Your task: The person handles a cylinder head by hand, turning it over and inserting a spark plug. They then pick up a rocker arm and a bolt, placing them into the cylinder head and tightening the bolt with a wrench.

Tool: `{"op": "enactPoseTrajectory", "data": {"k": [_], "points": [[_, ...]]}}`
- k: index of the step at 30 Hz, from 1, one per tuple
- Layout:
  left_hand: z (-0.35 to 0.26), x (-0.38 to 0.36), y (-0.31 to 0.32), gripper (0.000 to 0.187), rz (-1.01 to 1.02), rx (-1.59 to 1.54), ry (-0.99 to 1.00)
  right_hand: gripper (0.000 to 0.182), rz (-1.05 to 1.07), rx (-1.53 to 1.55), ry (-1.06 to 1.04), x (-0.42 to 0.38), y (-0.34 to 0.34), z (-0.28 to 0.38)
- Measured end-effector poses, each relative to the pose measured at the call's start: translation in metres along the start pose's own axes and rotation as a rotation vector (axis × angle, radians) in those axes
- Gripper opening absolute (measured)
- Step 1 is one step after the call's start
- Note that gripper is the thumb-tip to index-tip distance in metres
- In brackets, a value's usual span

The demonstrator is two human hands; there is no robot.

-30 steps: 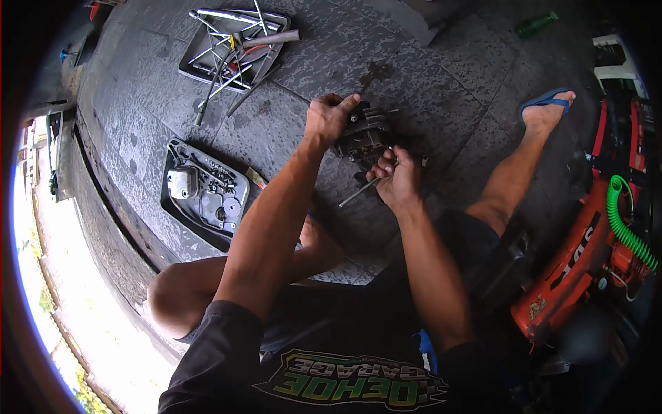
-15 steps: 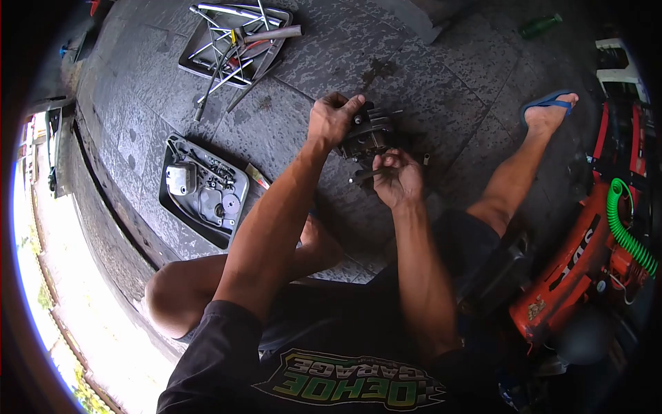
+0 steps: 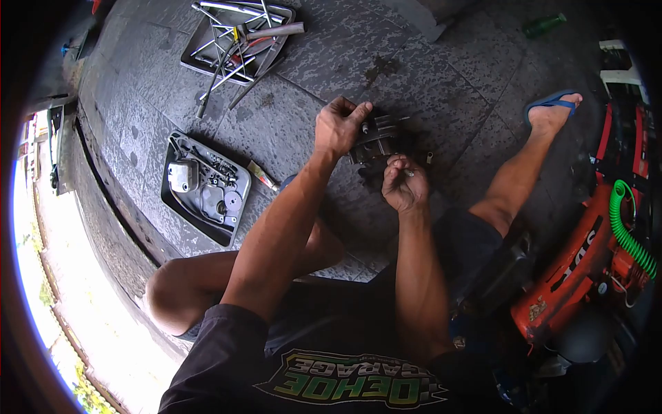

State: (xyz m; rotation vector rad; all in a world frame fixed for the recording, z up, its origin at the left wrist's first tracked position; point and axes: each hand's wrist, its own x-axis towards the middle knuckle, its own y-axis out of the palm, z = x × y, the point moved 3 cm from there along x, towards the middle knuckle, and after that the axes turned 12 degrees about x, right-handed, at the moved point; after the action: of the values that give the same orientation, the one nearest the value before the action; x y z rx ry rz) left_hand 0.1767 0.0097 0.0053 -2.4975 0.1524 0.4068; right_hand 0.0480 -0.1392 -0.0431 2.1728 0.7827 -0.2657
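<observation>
A dark, finned engine cylinder head (image 3: 378,141) sits on the grey tiled floor in front of me. My left hand (image 3: 341,127) grips its left side, with the thumb laid along the upper edge and the other fingers partly hidden behind the palm. Just below the part, my right hand (image 3: 405,183) is closed with its fingertips right at the lower edge. A small pale tip shows between those curled fingers; I cannot tell what it belongs to.
At left lies a tray (image 3: 169,200) of metal parts, with a small tube (image 3: 262,176) beside it. Farther up, another tray (image 3: 189,58) holds several wrenches and rods. A red machine (image 3: 562,276) with a green coiled hose (image 3: 631,231) stands right. A green bottle (image 3: 545,25) lies at the back.
My right hand has turned and shifted slightly right; the dark rod that stuck out to its left no longer shows. My left hand and the cylinder head sit slightly lower and further right.
</observation>
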Motion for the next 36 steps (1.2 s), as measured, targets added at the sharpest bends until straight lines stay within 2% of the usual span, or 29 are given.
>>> {"op": "enactPoseTrajectory", "data": {"k": [4,6,10,11,12,13,14,15,16,18,19,20,21,22,25,26,28,32,34,35,36], "points": [[0.000,-0.009,0.009,0.044,-0.002,-0.039,0.009,0.018,0.122,-0.166,0.042,-0.004,-0.003,0.009],[0.001,-0.016,0.009,0.043,-0.002,-0.048,0.008,0.024,0.002,-0.029,0.026,-0.004,-0.007,0.009],[0.017,-0.026,0.021,0.032,-0.140,-0.012,0.188,0.021,-0.051,0.005,0.024,-0.004,-0.022,0.013],[0.015,-0.033,0.022,0.033,-0.121,-0.069,0.154,0.020,-0.117,0.007,-0.023,-0.006,-0.026,0.012],[0.022,-0.033,0.027,0.030,-0.107,-0.070,0.188,0.022,-0.215,-0.043,-0.165,-0.005,-0.035,0.014],[0.013,-0.044,0.028,0.031,-0.046,-0.120,0.092,0.027,-0.334,-0.270,-0.366,-0.002,-0.038,0.014],[0.021,-0.041,0.033,0.031,-0.121,-0.059,0.231,0.032,-0.241,-0.413,-0.459,0.011,-0.056,0.022],[0.027,-0.040,0.033,0.031,-0.111,-0.049,0.204,0.040,-0.421,-0.623,-0.674,0.001,-0.044,0.007],[0.032,-0.037,0.034,0.031,-0.124,0.014,0.237,0.048,-0.473,-1.007,-0.853,0.005,-0.050,0.013],[0.038,-0.031,0.033,0.032,-0.066,0.058,0.292,0.055,-0.531,-1.447,-1.288,0.020,-0.058,0.020],[0.032,-0.034,0.030,0.034,-0.136,0.242,0.368,0.057,-0.579,-1.486,-1.400,0.014,-0.054,0.014],[0.030,-0.032,0.025,0.036,-0.098,0.349,0.403,0.059,-0.633,-1.522,-1.509,0.006,-0.047,0.008],[0.024,-0.031,0.023,0.036,-0.042,0.437,0.431,0.059,-0.655,-1.510,-1.434,0.006,-0.047,0.008],[0.020,-0.027,0.017,0.038,-0.058,0.690,0.462,0.060,-0.669,-1.494,-1.361,0.007,-0.048,0.010],[-0.009,-0.047,0.023,0.055,0.063,0.698,0.553,0.054,-0.675,-1.447,-1.387,0.008,-0.043,-0.003],[-0.017,-0.055,0.029,0.055,0.089,0.719,0.572,0.054,-0.690,-1.406,-1.393,0.005,-0.041,-0.003],[-0.040,-0.087,0.048,0.072,0.248,0.972,0.935,0.045,-0.630,-1.392,-1.270,0.003,-0.031,-0.004],[-0.024,-0.058,0.054,0.082,0.365,1.075,0.896,0.039,-0.676,-1.232,-1.311,-0.018,-0.020,-0.005],[-0.028,-0.062,0.061,0.083,0.404,1.023,0.875,0.037,-0.653,-1.009,-1.425,-0.045,-0.005,-0.009],[-0.030,-0.064,0.063,0.083,0.438,0.972,0.850,0.037,-0.661,-0.998,-1.435,-0.055,0.003,-0.007],[-0.029,-0.056,0.065,0.081,0.436,1.007,0.957,0.036,-0.596,-0.958,-1.440,-0.062,0.012,-0.005]]}}
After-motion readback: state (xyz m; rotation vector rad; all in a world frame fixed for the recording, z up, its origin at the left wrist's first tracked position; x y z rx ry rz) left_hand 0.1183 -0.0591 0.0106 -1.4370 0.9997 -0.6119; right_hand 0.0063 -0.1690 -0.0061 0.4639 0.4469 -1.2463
